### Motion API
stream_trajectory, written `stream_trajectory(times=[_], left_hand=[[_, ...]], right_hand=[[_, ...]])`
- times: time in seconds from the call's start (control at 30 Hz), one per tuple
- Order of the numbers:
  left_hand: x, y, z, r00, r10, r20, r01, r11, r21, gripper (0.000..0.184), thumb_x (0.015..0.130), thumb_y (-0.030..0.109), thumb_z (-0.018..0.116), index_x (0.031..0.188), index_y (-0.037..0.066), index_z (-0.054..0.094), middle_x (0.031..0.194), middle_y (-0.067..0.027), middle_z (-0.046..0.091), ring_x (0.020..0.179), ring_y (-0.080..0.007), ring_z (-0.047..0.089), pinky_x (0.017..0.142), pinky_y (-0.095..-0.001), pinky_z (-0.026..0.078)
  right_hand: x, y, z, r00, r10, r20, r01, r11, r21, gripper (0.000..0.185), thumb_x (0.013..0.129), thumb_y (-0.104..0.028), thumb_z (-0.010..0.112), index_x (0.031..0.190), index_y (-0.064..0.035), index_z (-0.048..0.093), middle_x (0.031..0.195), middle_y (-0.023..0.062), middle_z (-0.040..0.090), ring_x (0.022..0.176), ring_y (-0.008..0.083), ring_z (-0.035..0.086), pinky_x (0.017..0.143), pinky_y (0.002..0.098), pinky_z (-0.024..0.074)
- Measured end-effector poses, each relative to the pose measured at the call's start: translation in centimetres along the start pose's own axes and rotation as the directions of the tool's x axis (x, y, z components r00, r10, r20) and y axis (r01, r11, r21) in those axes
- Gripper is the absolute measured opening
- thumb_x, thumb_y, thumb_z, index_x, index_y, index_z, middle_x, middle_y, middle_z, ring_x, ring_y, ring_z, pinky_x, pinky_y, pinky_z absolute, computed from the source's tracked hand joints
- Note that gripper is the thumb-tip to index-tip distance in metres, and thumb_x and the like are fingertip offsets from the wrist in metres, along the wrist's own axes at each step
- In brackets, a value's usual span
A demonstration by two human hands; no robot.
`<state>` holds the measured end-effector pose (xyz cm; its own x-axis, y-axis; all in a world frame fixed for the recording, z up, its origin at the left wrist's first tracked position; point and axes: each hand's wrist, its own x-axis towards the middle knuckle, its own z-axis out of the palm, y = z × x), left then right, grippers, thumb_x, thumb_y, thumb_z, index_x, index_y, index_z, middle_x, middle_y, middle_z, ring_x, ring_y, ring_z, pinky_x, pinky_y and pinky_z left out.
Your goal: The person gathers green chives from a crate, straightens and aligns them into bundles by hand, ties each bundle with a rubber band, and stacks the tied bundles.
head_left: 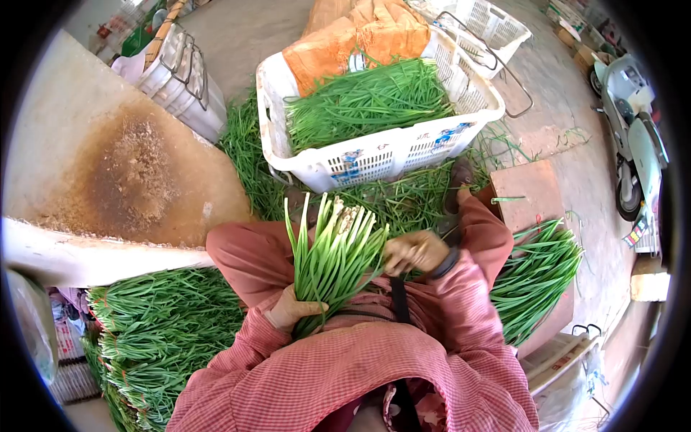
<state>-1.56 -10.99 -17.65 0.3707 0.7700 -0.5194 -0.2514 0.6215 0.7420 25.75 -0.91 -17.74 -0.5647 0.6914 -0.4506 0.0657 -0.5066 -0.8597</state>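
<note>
A bunch of green leafy stalks [335, 252] with pale cut ends pointing up and away stands over my lap. My left hand [291, 308] is wrapped round its lower left side, the thumb lying across the leaves. Close to the bunch's right side is my right hand [416, 253], fingers curled and slightly blurred; whatever it may pinch is too small to make out. Beyond my knees a white plastic crate [381, 155] holds a large heap of the same greens [371, 101], with an orange sack [353, 43] draped over its far side.
Loose greens [252, 158] litter the floor around the crate. Tied bundles [165, 324] are stacked at my left, below a stained pale slab [137, 165]. At my right, more greens [536, 281] lie on a brown board [529, 194]. A scooter [633, 137] stands at far right.
</note>
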Motion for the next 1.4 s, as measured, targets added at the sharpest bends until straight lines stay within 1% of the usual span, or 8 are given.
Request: stream_trajectory(times=[0.23, 0.3, 0.37, 0.53, 0.67, 0.97, 1.07, 1.4], left_hand=[[-0.7, -0.4, -0.2, 0.994, -0.008, -0.106, 0.008, 1.000, 0.005, 0.046, 0.067, 0.001, 0.066, 0.110, 0.001, 0.049, 0.101, -0.0053, 0.057, 0.090, -0.0146, 0.052, 0.082, -0.0286, 0.041], [-0.6, -0.2, 0.1, 0.995, 0.009, -0.099, -0.007, 1.000, 0.016, 0.047, 0.067, 0.001, 0.066, 0.110, 0.001, 0.048, 0.101, -0.0054, 0.057, 0.090, -0.0146, 0.052, 0.082, -0.0286, 0.041], [0.0, 0.0, 0.3, 0.996, 0.029, -0.084, -0.026, 0.999, 0.030, 0.047, 0.067, 0.001, 0.066, 0.111, 0.001, 0.048, 0.102, -0.0054, 0.057, 0.090, -0.0146, 0.052, 0.082, -0.0285, 0.041], [0.0, -0.4, 0.2, 0.998, 0.030, -0.055, -0.027, 0.998, 0.050, 0.049, 0.068, 0.003, 0.067, 0.112, 0.001, 0.047, 0.103, -0.0055, 0.056, 0.091, -0.0142, 0.051, 0.083, -0.0287, 0.040], [-0.3, -1.0, -0.5, 0.997, 0.046, -0.055, -0.045, 0.999, 0.016, 0.048, 0.068, 0.004, 0.068, 0.111, 0.002, 0.048, 0.102, -0.0051, 0.057, 0.092, -0.0138, 0.052, 0.083, -0.0290, 0.041], [0.5, -2.1, 1.2, 0.908, 0.234, -0.346, -0.181, 0.967, 0.178, 0.045, 0.066, -0.001, 0.067, 0.106, 0.000, 0.048, 0.098, -0.0056, 0.058, 0.086, -0.0124, 0.056, 0.079, -0.0252, 0.044], [0.5, -2.4, 1.4, 0.883, 0.266, -0.387, -0.179, 0.953, 0.246, 0.046, 0.065, -0.001, 0.068, 0.106, 0.000, 0.047, 0.098, -0.0059, 0.058, 0.087, -0.0124, 0.055, 0.079, -0.0252, 0.044], [0.1, -0.8, 0.4, 0.987, 0.161, 0.014, -0.160, 0.959, 0.233, 0.052, 0.068, -0.001, 0.066, 0.115, 0.002, 0.045, 0.110, -0.0057, 0.053, 0.100, -0.0148, 0.049, 0.086, -0.0277, 0.039]], right_hand=[[2.2, 0.6, -4.8, 0.900, -0.206, -0.385, 0.434, 0.320, 0.842, 0.026, 0.078, -0.028, 0.060, 0.088, -0.0037, 0.055, 0.071, 0.0039, 0.061, 0.051, 0.0113, 0.055, 0.047, 0.0224, 0.0470], [2.8, 3.3, -8.7, 0.521, -0.465, -0.715, 0.370, 0.879, -0.302, 0.036, 0.076, -0.020, 0.061, 0.105, -0.0013, 0.050, 0.087, 0.0113, 0.057, 0.079, 0.0183, 0.056, 0.064, 0.0273, 0.0495], [2.3, 1.8, -3.9, 0.167, -0.905, -0.392, 0.151, 0.416, -0.897, 0.063, 0.062, -0.005, 0.072, 0.117, 0.0005, 0.042, 0.110, 0.0158, 0.045, 0.103, 0.0239, 0.046, 0.083, 0.0315, 0.0444], [3.3, 3.2, 3.2, 0.874, -0.438, -0.209, 0.320, 0.844, -0.430, 0.020, 0.062, -0.020, 0.074, 0.081, -0.0153, 0.068, 0.127, 0.0163, 0.039, 0.118, 0.0308, 0.032, 0.099, 0.0443, 0.0231], [3.6, 3.3, -0.7, 0.976, -0.208, -0.063, 0.216, 0.895, 0.390, 0.008, 0.068, -0.016, 0.069, 0.072, -0.0099, 0.065, 0.124, 0.0110, 0.043, 0.113, 0.0274, 0.038, 0.092, 0.0438, 0.0329], [0.7, -0.4, 3.8, 0.870, -0.438, 0.226, 0.359, 0.878, 0.318, 0.033, 0.081, -0.030, 0.055, 0.104, -0.0056, 0.054, 0.069, 0.0091, 0.061, 0.038, 0.0089, 0.048, 0.030, 0.0186, 0.0339], [2.0, -1.4, 9.2, 0.928, 0.236, 0.289, -0.180, 0.962, -0.205, 0.036, 0.081, -0.041, 0.054, 0.084, -0.0072, 0.063, 0.050, 0.0019, 0.052, 0.038, 0.0071, 0.043, 0.036, 0.0192, 0.0329], [-1.0, -10.0, 0.6, 0.789, -0.611, 0.063, 0.316, 0.491, 0.812, 0.021, 0.085, -0.027, 0.049, 0.082, -0.0067, 0.054, 0.042, -0.0027, 0.039, 0.030, 0.0076, 0.031, 0.029, 0.0196, 0.0263]])
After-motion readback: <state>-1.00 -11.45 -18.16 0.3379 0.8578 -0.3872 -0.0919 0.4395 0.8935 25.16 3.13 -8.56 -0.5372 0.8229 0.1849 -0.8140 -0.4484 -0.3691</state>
